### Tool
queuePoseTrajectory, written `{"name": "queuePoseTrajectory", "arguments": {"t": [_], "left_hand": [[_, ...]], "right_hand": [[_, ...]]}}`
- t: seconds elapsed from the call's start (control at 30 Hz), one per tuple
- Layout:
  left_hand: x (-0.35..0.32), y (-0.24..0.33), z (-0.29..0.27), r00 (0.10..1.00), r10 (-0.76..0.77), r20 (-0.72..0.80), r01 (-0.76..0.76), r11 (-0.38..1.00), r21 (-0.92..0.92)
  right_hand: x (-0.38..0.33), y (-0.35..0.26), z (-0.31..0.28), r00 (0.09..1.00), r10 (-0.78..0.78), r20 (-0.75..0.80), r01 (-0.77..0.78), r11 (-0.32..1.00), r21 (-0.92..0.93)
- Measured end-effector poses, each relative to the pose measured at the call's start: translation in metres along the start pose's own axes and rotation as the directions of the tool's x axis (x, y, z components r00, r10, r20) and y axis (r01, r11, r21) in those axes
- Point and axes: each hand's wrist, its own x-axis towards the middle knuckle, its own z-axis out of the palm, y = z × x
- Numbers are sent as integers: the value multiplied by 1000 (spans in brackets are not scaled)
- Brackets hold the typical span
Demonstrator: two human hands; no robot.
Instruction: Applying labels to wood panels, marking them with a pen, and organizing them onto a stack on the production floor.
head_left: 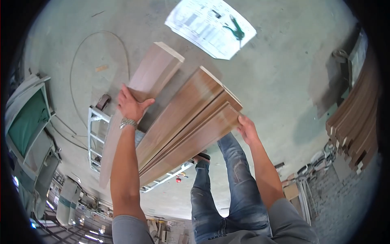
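Note:
A pale brown wooden board (pixel 152 71) lies at the left, its cut end pointing away from me. My left hand (pixel 133 105) rests on it with fingers and thumb spread, and a metal band circles that wrist. Across a gap to the right are several darker brown boards (pixel 187 99) side by side, with narrow seams between them. The rightmost board (pixel 215 124) is held at its far right corner by my right hand (pixel 246 129), whose fingers are closed round the edge. Part of the left board is hidden behind my left forearm.
Silver ladder-like metal frames (pixel 97 122) show beneath the boards. Printed sheets (pixel 199 26) with a green-handled tool (pixel 235 30) lie on the concrete floor ahead. A thin cable (pixel 72 65) loops at the left. Stacked brown boards (pixel 353 118) stand at the far right.

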Motion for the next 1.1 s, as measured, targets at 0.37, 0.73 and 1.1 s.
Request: {"name": "queuePoseTrajectory", "arguments": {"t": [0.37, 0.73, 1.1], "left_hand": [[-5, 3, -4, 997, -63, 44, 66, 996, -57], [-3, 2, 1, 998, -51, 44, 54, 997, -55], [-4, 4, -4, 992, -85, 96, 92, 993, -74]], "right_hand": [[-7, 24, 16, 997, -74, 28, 78, 979, -187], [-8, 20, 28, 994, -112, 16, 113, 961, -251], [-21, 3, 45, 997, -66, -45, 46, 934, -353]]}}
